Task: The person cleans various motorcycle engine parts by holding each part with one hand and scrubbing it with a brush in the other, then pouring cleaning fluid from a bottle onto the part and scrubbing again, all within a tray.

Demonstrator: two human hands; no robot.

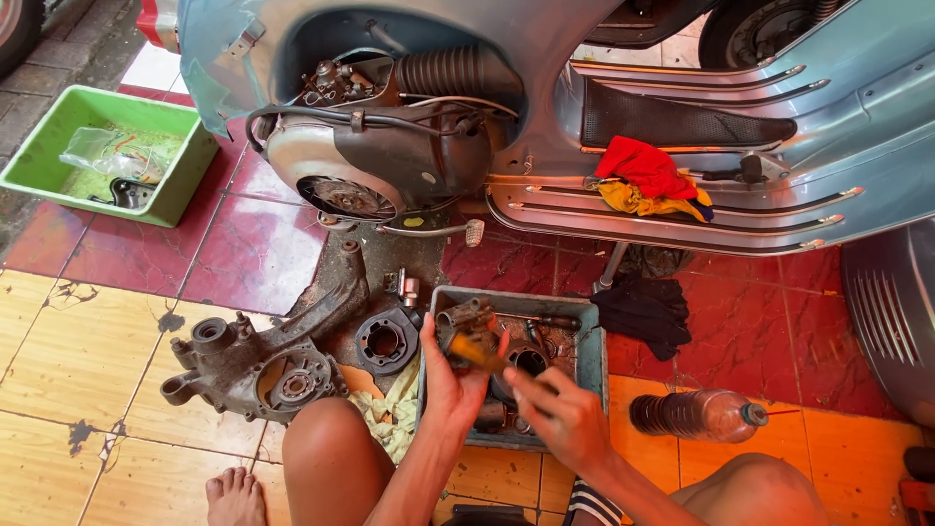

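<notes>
Head | grey tray [596, 343]: oily parts | green tub [39, 156]: plastic bag [107, 151]

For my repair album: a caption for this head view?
Both hands work a small part over a grey parts tray beside a blue scooter.

Scooter repair spot – stripped scooter [682, 97], engine casing [263, 365], parts tray [592, 351] on tiled floor.

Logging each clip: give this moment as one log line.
left hand: holds small metal part | right hand: holds orange-handled tool against it | below: grey parts tray | left: engine casing
</notes>
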